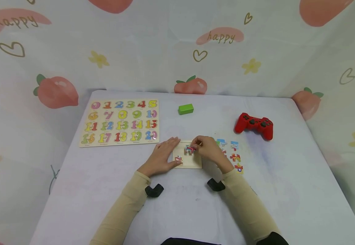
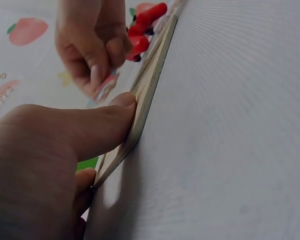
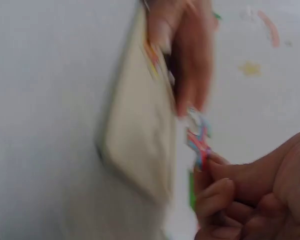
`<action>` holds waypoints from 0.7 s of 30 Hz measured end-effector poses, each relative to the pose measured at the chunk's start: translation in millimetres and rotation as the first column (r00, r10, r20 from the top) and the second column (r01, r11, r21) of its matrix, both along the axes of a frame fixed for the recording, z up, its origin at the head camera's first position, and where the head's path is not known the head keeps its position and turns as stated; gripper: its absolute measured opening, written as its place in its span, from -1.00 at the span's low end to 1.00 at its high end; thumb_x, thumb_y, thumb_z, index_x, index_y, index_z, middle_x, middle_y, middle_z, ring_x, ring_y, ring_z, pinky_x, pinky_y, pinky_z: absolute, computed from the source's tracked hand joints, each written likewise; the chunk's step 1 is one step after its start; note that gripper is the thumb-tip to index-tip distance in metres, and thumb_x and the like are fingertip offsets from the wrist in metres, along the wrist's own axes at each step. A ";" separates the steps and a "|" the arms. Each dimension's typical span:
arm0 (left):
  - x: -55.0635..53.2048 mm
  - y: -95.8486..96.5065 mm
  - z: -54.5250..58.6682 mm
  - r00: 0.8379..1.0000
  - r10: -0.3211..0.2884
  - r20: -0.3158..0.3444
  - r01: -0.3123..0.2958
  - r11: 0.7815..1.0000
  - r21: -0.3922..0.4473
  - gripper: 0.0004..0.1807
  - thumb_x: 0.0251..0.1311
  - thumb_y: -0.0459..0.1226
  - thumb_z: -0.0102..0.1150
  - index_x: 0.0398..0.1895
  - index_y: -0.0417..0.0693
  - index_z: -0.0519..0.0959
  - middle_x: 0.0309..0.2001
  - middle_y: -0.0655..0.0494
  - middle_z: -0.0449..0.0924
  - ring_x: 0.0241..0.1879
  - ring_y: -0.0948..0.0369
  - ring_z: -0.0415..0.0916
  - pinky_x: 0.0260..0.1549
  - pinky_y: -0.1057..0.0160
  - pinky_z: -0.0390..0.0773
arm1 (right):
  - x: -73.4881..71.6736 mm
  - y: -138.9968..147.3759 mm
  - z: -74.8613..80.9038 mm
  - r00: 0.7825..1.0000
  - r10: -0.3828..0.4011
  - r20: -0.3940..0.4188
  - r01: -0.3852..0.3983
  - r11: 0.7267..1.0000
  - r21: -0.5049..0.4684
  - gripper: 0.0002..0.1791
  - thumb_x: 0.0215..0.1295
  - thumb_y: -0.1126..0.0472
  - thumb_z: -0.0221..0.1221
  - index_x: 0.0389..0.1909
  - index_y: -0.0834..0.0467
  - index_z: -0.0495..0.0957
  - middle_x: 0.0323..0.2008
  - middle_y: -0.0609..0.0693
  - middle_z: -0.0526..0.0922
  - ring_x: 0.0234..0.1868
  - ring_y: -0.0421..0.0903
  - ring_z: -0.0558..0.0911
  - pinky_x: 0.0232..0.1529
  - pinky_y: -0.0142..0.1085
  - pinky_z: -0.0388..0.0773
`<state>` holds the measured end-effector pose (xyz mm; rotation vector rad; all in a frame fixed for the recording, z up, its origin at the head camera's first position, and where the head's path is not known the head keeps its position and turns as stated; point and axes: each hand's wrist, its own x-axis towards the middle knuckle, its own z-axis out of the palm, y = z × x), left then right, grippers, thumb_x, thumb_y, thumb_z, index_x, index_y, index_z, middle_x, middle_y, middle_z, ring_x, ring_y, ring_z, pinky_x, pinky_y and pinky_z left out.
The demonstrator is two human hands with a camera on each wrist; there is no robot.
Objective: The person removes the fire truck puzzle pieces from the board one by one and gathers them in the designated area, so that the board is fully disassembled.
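Note:
A small wooden puzzle board (image 1: 193,164) lies flat at the middle of the table. At its left edge is my left hand (image 1: 161,158), fingers extended along the side and thumb resting on the board. Beside that thumb, a coloured puzzle piece (image 1: 178,158) sits in the board's lower left corner. My right hand (image 1: 207,148) pinches another jigsaw piece (image 1: 189,149), red and blue, between thumb and fingertips. In the right wrist view this piece (image 3: 198,137) is held up above the board's surface (image 3: 137,125).
Several loose puzzle pieces (image 1: 235,157) lie right of the board, partly behind my right forearm. A number puzzle (image 1: 114,131) lies at the back left, a green block (image 1: 185,109) behind the board, and a red game controller (image 1: 254,125) at the back right.

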<state>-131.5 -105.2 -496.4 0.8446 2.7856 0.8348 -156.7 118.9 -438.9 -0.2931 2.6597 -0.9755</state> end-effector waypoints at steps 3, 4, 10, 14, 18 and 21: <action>-0.3 0.2 -0.2 1.000 -0.004 0.003 0.004 1.000 -0.002 -0.12 0.20 0.12 0.10 0.51 0.00 0.04 0.50 0.07 0.03 0.49 0.16 -0.08 0.33 -0.04 0.07 | -0.2 23.8 10.2 1.000 -0.005 0.012 0.005 0.999 0.044 -0.92 0.31 0.25 0.17 -0.30 0.18 0.61 -0.35 0.02 0.63 -0.38 -0.08 0.49 -0.41 -0.33 0.43; -0.4 0.2 -0.3 1.000 -0.006 0.004 0.006 1.000 -0.003 -0.12 0.20 0.11 0.10 0.51 0.00 0.04 0.50 0.07 0.02 0.49 0.16 -0.09 0.33 -0.04 0.07 | 0.0 31.9 12.9 1.000 -0.004 0.017 0.003 0.998 0.058 -0.92 0.31 0.25 0.17 -0.29 0.18 0.61 -0.34 0.03 0.63 -0.37 -0.07 0.50 -0.41 -0.32 0.44; -0.6 0.2 -0.9 1.000 -0.005 0.008 0.005 1.000 -0.010 -0.13 0.20 0.11 0.10 0.50 0.01 0.05 0.51 0.10 0.02 0.50 0.18 -0.10 0.34 -0.01 0.06 | 1.1 67.3 14.8 0.996 -0.009 0.083 0.003 0.997 0.081 -0.86 0.33 0.23 0.15 -0.25 0.23 0.61 -0.33 0.07 0.63 -0.43 -0.09 0.49 -0.43 -0.30 0.44; -0.6 -0.2 -1.5 1.000 -0.001 0.005 0.001 1.000 -0.003 -0.13 0.19 0.12 0.10 0.50 0.01 0.06 0.50 0.09 0.03 0.49 0.17 -0.10 0.33 -0.02 0.06 | 1.9 73.1 8.6 0.993 -0.007 0.116 0.001 0.998 0.056 -0.85 0.34 0.22 0.14 -0.25 0.23 0.61 -0.35 0.06 0.62 -0.47 -0.10 0.47 -0.44 -0.29 0.45; -0.8 -0.2 -2.4 1.000 0.001 0.007 -0.001 1.000 -0.002 -0.13 0.19 0.12 0.10 0.50 0.02 0.06 0.50 0.09 0.02 0.49 0.18 -0.10 0.33 -0.02 0.06 | 2.9 70.8 3.9 0.995 -0.004 0.101 0.000 0.999 0.045 -0.86 0.35 0.25 0.14 -0.26 0.23 0.63 -0.31 0.06 0.65 -0.36 -0.08 0.50 -0.36 -0.28 0.47; -0.8 0.1 -2.4 1.000 -0.002 0.008 0.002 1.000 0.004 -0.12 0.19 0.11 0.11 0.50 0.01 0.06 0.50 0.09 0.03 0.49 0.17 -0.09 0.32 -0.02 0.06 | 4.1 69.1 2.6 0.996 -0.014 0.093 0.008 0.998 0.056 -0.86 0.34 0.26 0.14 -0.25 0.23 0.63 -0.28 0.07 0.66 -0.32 -0.07 0.52 -0.32 -0.28 0.48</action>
